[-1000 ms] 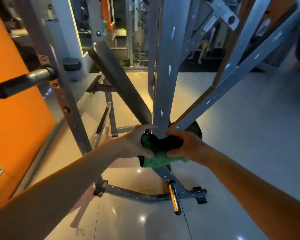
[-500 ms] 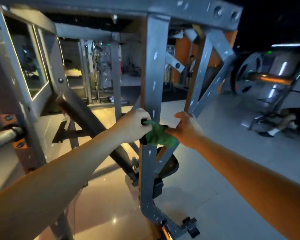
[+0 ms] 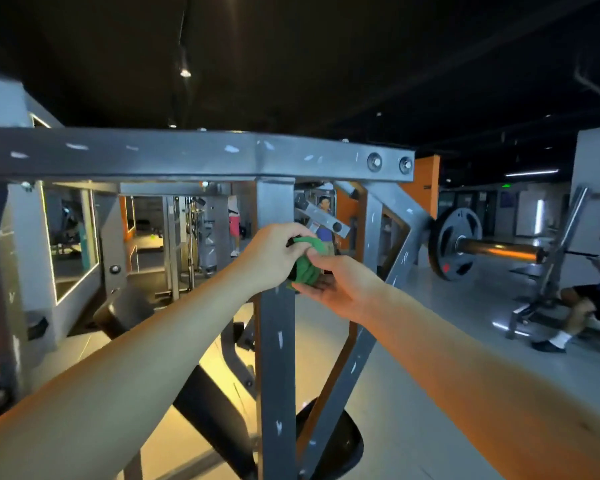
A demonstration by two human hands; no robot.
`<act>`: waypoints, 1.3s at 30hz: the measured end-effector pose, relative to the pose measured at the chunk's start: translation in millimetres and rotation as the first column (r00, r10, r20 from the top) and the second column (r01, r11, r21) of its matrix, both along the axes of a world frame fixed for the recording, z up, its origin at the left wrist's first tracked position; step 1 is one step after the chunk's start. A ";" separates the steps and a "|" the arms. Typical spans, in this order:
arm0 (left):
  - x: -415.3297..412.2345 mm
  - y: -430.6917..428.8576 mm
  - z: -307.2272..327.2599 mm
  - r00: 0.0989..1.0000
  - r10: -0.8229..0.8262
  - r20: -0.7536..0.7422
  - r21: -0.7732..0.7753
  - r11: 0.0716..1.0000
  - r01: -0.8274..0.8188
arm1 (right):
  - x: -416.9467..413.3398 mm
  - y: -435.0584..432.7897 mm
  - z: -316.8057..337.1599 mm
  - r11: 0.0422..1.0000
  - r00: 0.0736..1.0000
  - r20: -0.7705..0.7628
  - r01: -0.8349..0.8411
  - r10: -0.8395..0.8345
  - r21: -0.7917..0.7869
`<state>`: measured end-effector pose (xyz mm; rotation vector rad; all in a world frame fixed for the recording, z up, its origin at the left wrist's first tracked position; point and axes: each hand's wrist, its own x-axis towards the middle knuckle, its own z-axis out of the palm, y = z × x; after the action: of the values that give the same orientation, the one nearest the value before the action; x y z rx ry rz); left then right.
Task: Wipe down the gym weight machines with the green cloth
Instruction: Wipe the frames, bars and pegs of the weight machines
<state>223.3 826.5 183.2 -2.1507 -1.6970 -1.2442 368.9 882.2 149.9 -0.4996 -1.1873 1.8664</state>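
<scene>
High on the grey upright post [image 3: 278,341], just under the top beam [image 3: 187,157], the green cloth [image 3: 307,265] sits bunched against the post's right edge, between both hands. The left hand [image 3: 274,258] grips the upper part with its fingers curled round the fabric. The right hand [image 3: 340,285] pinches the lower wad, forefinger on top and thumb beneath. Whether the cloth wraps round the far side of the post I cannot tell.

My main worry is coverage. With the cloth balled up this tightly, only a small patch of it can meet the metal, so the near face of the post, scuffed with pale chips, could be passed over and left dirty.

A 2nd risk is a slip. 2 hands share 1 small wad, and if either lets go during a regrip the cloth could drop past the black pad [image 3: 205,403] to the floor and pick up grit.

A 3rd is snagging. The diagonal brace [image 3: 354,368] runs just beside the hands on the right, and 2 bolts [image 3: 374,162] sit on the beam up to the right. Knuckles or fabric could catch on an edge in a fast stroke.

Far to the right, a seated person [image 3: 596,296] and a loaded weight plate [image 3: 452,244] are well apart from the hands, so I judge no hazard from them.
</scene>
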 end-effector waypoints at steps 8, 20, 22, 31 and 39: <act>29.2 47.5 69.3 0.987 0.155 -0.034 0.225 0.964 -0.144 | 29.7 69.0 72.9 0.950 0.951 -0.058 0.306 -0.302 0.069; 54.7 170.0 139.7 0.616 0.680 -0.398 0.513 0.721 -0.465 | 93.1 227.4 167.4 0.293 0.430 -0.074 0.720 -0.900 0.629; 52.3 179.8 138.4 0.601 0.700 -0.386 0.507 0.705 -0.496 | 86.0 254.4 175.8 0.188 0.365 -0.119 0.701 -0.923 0.688; 47.9 193.9 121.3 0.601 0.736 -0.313 0.583 0.648 -0.490 | 28.3 266.3 78.9 -0.078 0.353 -0.375 0.631 -0.857 0.772; 46.4 192.2 122.8 0.597 0.736 -0.317 0.587 0.647 -0.487 | 51.0 281.9 151.6 -0.149 0.208 -0.320 0.577 -0.924 0.803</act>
<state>269.8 1018.7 305.9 -1.2384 -1.5035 -0.6322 419.9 1164.1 301.5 -0.7842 -1.3302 -0.0996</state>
